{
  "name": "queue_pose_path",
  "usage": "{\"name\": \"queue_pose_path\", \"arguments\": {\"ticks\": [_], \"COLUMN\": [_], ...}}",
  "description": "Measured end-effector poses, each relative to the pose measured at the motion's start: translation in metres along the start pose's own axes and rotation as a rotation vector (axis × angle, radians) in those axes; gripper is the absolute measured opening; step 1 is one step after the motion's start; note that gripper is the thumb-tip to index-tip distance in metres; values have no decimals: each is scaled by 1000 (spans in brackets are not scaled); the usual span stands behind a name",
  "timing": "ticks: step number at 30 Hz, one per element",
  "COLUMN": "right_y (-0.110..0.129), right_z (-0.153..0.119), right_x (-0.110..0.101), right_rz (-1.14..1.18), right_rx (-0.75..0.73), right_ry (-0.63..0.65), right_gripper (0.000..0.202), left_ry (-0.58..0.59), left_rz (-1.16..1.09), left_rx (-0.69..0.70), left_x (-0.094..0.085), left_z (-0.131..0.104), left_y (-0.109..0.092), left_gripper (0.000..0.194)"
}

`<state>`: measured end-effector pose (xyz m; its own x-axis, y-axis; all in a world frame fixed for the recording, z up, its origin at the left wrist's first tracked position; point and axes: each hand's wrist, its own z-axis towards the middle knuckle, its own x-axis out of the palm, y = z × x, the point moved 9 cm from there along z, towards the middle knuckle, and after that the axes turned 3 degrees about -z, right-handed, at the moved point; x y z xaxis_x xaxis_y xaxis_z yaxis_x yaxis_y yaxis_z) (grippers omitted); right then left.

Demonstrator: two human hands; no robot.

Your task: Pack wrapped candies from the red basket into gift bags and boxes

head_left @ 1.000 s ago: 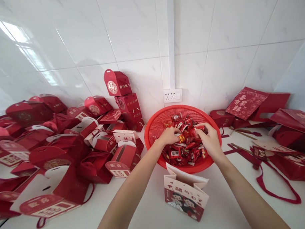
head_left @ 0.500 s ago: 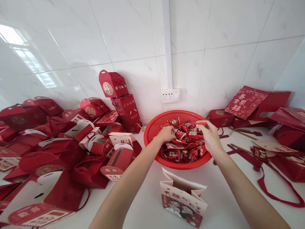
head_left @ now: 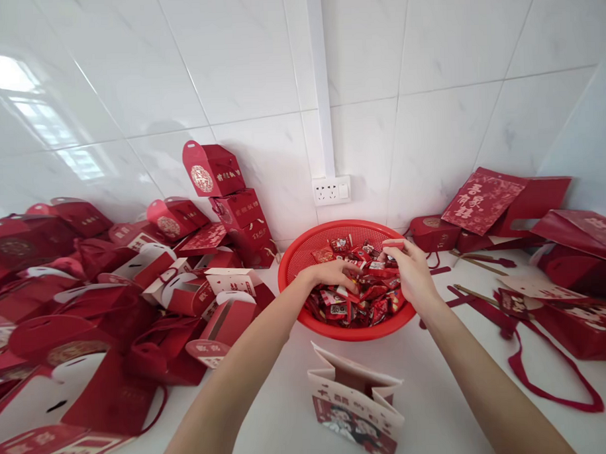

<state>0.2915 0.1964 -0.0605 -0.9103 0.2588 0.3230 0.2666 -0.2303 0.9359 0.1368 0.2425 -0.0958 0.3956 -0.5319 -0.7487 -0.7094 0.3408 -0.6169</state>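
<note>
A red plastic basket (head_left: 354, 334) holds many small red-wrapped candies (head_left: 372, 294). My left hand (head_left: 337, 274) reaches into it from the left, fingers apart and resting on the candies, nothing gripped. Over the basket's right side, my right hand (head_left: 408, 266) pinches a small red packet (head_left: 394, 244) between thumb and fingers. In front of the basket, an open cream and red paper box (head_left: 356, 404) stands upright on the white table, its top unfolded; neither hand touches it.
Many red gift boxes (head_left: 178, 221) crowd the left side, with a stack of several boxes (head_left: 250, 222) by the wall. Flat red bags (head_left: 485, 201), ribbons (head_left: 551, 377) and more boxes lie on the right. A socket (head_left: 331, 190) is on the tiled wall.
My left hand has moved slightly down and its fingers have spread over the candies. My right hand keeps its red packet. The whole view has shifted a little.
</note>
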Motion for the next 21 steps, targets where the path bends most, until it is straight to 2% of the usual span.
{"name": "queue_pose_path", "arguments": {"ticks": [3,7,9,11,15,17,19,21], "right_y": [-1,-3,-4,-4,-4,-4,-5,-5], "right_z": [1,2,2,2,1,1,1,1], "right_x": [-1,0,1,1,2,2,2,2], "right_rz": [8,17,18,18,20,25,31,36], "right_rx": [12,27,27,24,16,17,24,32], "right_ry": [-2,4,10,19,29,29,31,35], "right_gripper": [17,18,18,18,18,17,17,18], "left_ry": [-115,-373,-424,-374,-137,-96,-108,-121], "left_rz": [132,317,378,404,406,417,429,425], "left_rx": [28,-93,-97,-57,7,17,15,7], "left_x": [-11,-38,-43,-36,-6,2,3,2], "left_z": [-1,-14,-18,-15,-2,2,3,5], "left_y": [-5,4,2,-3,-8,-6,-3,0], "left_gripper": [53,43,41,34,14,24,41,47]}}
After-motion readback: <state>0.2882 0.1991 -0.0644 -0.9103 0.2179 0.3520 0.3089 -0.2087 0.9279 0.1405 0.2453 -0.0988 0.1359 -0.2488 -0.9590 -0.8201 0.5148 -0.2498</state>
